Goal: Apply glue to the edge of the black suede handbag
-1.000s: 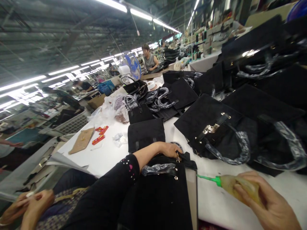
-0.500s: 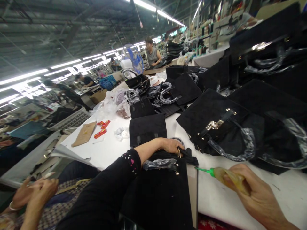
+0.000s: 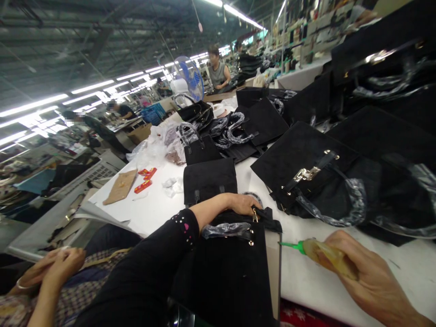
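A black handbag (image 3: 231, 272) stands upright at the near edge of the white table (image 3: 156, 213), its handle wrapped in clear plastic. My left hand (image 3: 243, 203) rests on the bag's top edge, fingers closed around a black strap with a small gold fitting (image 3: 254, 213). My right hand (image 3: 368, 272) grips a yellowish squeeze bottle (image 3: 327, 256) with a green nozzle (image 3: 289, 245) that points left toward the bag's top corner, a short gap away.
Several black handbags (image 3: 306, 177) with wrapped handles are piled across the table's right and back. A flat black panel (image 3: 208, 180), red packets (image 3: 145, 179), a brown card (image 3: 120, 186) and plastic bags lie left. Another person's hands (image 3: 51, 270) are at lower left. Other workers sit beyond a blue fan (image 3: 190, 84).
The view has shifted slightly. My right hand with the bottle has edged a little left and down; my left hand stays on the bag's top. The neighbour's hands have moved.
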Demonstrator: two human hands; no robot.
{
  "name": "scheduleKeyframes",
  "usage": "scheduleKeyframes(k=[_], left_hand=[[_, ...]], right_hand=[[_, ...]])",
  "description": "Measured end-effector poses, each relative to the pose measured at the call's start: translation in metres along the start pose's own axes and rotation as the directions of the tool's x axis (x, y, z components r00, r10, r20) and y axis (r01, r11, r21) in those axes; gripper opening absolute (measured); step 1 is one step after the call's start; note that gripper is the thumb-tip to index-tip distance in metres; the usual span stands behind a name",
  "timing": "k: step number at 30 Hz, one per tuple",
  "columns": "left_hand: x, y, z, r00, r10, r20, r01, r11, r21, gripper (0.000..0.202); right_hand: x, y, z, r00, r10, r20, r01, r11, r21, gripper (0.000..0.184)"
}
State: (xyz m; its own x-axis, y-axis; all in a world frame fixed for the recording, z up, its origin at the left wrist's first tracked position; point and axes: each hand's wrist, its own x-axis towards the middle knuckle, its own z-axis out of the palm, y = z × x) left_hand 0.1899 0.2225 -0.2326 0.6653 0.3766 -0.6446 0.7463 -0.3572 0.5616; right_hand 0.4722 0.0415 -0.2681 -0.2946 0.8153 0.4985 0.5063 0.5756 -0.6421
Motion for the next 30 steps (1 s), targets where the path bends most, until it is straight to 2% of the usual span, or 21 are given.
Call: scheduleKeyframes(k=[4, 8, 10, 14, 19, 24, 30], left_hand=[[-0.002, 0.002, 0.0, 1.0, -0.009, -0.001, 0.009, 1.0, 0.001, 0.019], [-0.004, 0.006, -0.001, 0.999, -0.031, -0.008, 0.031, 1.0, 0.004, 0.018], [-0.006, 0.009, -0.001, 0.999, -0.038, -0.009, 0.038, 0.999, 0.009, 0.017], [-0.007, 0.012, -0.002, 0.999, -0.039, -0.011, 0.039, 0.999, 0.024, 0.019], [-0.007, 0.012, -0.001, 0.999, -0.028, -0.017, 0.028, 0.999, 0.033, 0.019], [-0.004, 0.008, -0.001, 1.0, -0.012, -0.003, 0.012, 0.999, 0.042, 0.019], [-0.002, 0.003, -0.001, 1.0, 0.003, 0.0, -0.003, 0.998, 0.059, 0.014]], right_hand=[[0.001, 0.0, -0.001, 0.999, -0.013, -0.048, 0.013, 1.0, -0.016, 0.008], [0.001, -0.001, -0.003, 0.999, 0.042, 0.003, -0.042, 0.999, 0.008, 0.008], [0.001, -0.002, -0.004, 0.999, 0.049, -0.007, -0.049, 0.999, -0.009, 0.008], [0.005, -0.004, -0.005, 0.997, 0.009, -0.076, -0.012, 0.999, -0.033, 0.005], [0.009, -0.007, -0.007, 1.0, 0.022, -0.022, -0.022, 1.0, 0.0, 0.008], [0.006, -0.005, -0.005, 0.997, -0.007, -0.078, 0.0, 0.997, -0.08, 0.009], [-0.005, -0.011, -0.004, 1.0, 0.02, 0.004, -0.02, 1.0, 0.007, 0.008]])
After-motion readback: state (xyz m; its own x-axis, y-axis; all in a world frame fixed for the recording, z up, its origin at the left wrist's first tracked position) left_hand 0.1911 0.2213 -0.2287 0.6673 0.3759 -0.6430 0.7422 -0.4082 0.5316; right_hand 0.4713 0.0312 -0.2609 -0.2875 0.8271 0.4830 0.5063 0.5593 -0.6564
